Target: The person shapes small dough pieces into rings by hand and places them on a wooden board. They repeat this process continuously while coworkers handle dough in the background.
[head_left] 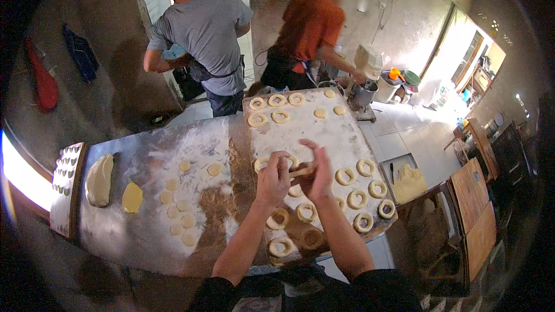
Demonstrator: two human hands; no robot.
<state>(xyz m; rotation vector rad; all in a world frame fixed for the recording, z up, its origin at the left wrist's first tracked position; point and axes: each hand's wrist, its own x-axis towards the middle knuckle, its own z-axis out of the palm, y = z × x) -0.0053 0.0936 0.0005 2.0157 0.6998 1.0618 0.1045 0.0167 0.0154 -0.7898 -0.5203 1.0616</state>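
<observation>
Above a floured board (341, 133), a pale piece of dough (302, 171) stretches between my two hands. My left hand (273, 179) is curled around one end of it. At the other end, my right hand (319, 174) holds the dough near the palm and thumb, its fingertips blurred. Whether the piece is a whole ring is hidden by my fingers. Dough rings lie on the board around my hands, such as a ring (358, 199) to the right and another ring (281, 247) near the front edge. Small dough discs (319, 113) lie at its far end.
On the metal table at left are several dough discs (188, 221), a large dough lump (100, 180) and a yellow slab (132, 197). A tray of yellow dough or crumbs (409, 184) stands right of the board. Two people stand beyond, one beside a metal pot (364, 93).
</observation>
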